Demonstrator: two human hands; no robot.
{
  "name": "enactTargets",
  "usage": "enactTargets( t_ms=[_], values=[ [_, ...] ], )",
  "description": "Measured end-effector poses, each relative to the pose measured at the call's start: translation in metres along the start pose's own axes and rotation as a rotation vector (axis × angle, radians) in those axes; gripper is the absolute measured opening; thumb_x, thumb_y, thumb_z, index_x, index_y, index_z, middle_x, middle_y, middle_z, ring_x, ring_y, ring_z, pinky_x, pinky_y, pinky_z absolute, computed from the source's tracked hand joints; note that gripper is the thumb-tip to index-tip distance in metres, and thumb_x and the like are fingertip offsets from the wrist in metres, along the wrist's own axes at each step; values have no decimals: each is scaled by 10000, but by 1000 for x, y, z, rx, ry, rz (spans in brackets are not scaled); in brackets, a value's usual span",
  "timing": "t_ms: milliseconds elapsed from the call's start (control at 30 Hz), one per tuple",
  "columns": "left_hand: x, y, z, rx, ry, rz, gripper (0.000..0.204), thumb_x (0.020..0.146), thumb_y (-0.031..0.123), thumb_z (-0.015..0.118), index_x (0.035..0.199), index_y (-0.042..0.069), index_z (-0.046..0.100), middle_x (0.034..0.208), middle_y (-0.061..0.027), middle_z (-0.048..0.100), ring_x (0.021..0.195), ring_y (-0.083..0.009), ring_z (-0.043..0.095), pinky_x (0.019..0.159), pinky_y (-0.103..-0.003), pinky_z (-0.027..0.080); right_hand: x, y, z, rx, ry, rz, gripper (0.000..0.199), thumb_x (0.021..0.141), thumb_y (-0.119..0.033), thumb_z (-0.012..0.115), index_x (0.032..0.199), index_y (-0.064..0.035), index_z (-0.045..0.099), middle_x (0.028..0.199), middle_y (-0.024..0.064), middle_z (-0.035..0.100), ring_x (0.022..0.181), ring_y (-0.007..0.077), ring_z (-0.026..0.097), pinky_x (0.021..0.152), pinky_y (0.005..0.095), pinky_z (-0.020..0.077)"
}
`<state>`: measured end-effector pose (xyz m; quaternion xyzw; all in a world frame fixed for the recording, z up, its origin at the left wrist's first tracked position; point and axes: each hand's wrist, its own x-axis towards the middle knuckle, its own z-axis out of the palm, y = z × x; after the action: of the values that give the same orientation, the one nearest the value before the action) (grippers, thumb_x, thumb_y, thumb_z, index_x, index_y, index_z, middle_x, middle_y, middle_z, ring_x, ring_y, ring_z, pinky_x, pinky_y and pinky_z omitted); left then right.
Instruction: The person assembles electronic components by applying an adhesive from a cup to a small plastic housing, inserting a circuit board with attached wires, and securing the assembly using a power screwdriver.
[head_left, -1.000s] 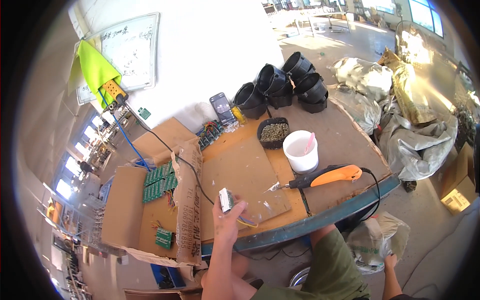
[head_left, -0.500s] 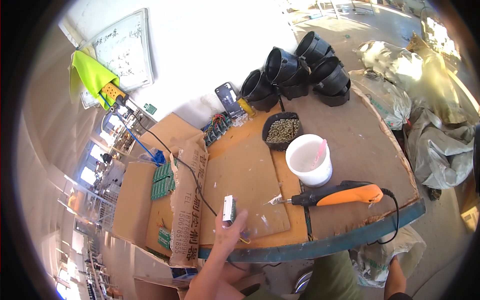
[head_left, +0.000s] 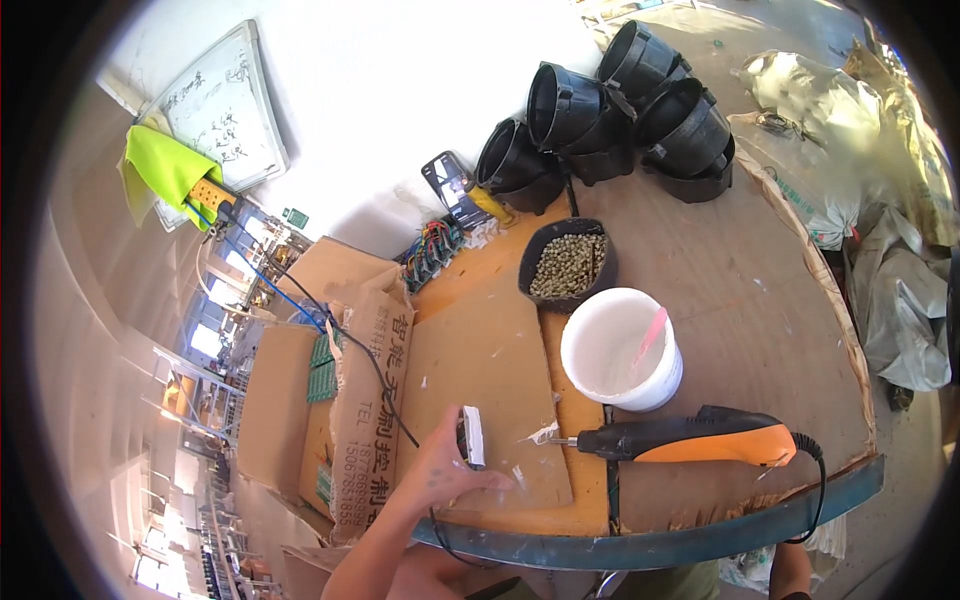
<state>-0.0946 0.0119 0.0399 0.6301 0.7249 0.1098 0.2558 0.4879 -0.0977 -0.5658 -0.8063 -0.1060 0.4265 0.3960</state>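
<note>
Head view: left hand (head_left: pixel 440 475) comes in from near edge, fingers pinching a small white-and-grey rectangular part (head_left: pixel 470 438), held upright just above the flat cardboard sheet (head_left: pixel 485 370) near its near edge. Right hand not seen in frame, so its grip can't be told.

Just right of the part, an orange-and-black power tool (head_left: pixel 690 440) lies on the wooden table (head_left: pixel 760 290), tip pointing left twd the hand, black cord running off at right. Behind tool: white bucket (head_left: pixel 620 350) w/ a pink stick inside. Farther back, black tray of small brownish pieces (head_left: pixel 570 265), touching or just beside bucket. Far side: cluster of black pots (head_left: pixel 620 110) lying on their sides. Left of sheet, an open cardboard box (head_left: pixel 345 400) w/ green circuit boards (head_left: pixel 322 365) inside; a black cable crosses it. Phone (head_left: pixel 452 187) leans at far wall.
</note>
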Motion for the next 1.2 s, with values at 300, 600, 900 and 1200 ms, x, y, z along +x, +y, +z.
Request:
enactTargets(
  t_ms=[300, 600, 900, 1200],
  values=[
    [-11, -8, 35, -305, 318, 6, 794, 696, 192, 916, 1291, -42, 445, 1114, -159, 642, 1000, -212, 644, 873, -344, 527, 6, -2, 18, -17, -1, 10, 462, 974, -366, 500, 1223, -1, 635, 1256, 156, 647, 1091, 327, 637, 932, 431, 514],
    [-12, -4, 58, -341, 575, 11, 562, 749, 4, 821, 1199, 8, 485, 803, 21, 481, 712, -53, 451, 622, -199, 424, 16, -6, 29, -33, 10, 34, 477, 981, -376, 485, 1231, 4, 631, 1262, 150, 644, 1097, 323, 634, 939, 431, 510],
    [-15, -16, 59, -329, 581, -9, 608, 754, 30, 825, 1241, -12, 462, 917, -31, 526, 809, -101, 512, 712, -247, 461, 8, -9, 20, -47, 17, 34, 493, 988, -386, 471, 1239, 9, 626, 1268, 145, 641, 1104, 320, 630, 947, 431, 506],
    [-22, -31, 49, -551, 517, 113, 676, 767, 99, 839, 1289, -57, 438, 1124, -156, 624, 1007, -172, 626, 860, -313, 528, -55, 7, -57, 96, 63, 21, 508, 996, -396, 456, 1247, 13, 621, 1273, 139, 638, 1110, 316, 627, 954, 431, 503]
  ],
)
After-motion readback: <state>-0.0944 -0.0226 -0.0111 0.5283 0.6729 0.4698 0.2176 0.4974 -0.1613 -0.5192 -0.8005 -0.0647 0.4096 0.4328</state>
